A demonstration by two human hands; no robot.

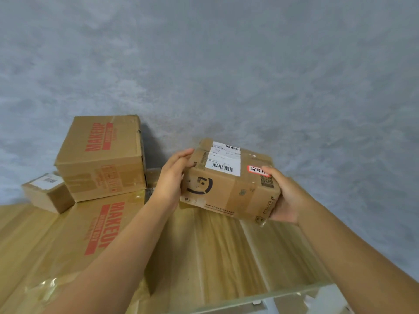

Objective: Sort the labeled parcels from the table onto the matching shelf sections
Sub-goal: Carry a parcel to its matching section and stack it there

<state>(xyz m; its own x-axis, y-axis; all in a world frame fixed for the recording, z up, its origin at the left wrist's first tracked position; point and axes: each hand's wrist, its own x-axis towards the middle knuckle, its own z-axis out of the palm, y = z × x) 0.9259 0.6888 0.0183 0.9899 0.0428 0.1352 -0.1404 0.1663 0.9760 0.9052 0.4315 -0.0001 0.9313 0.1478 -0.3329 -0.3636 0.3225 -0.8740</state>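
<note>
head view: left hand [173, 177] and right hand [284, 198] clasp parcel [229, 184] ends.

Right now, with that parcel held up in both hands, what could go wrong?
The parcel is pinched only at its ends by the left hand and right hand, above the table, so a slack grip could drop it. The right thumb partly covers the red-bordered label, so it might be misread.

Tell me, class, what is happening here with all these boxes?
A person holds a small labeled parcel in both hands, the left hand on one end and the right hand on the other, above a wooden table. Two MAKEUP boxes and another small parcel sit to the left. No shelf is in view.
</note>
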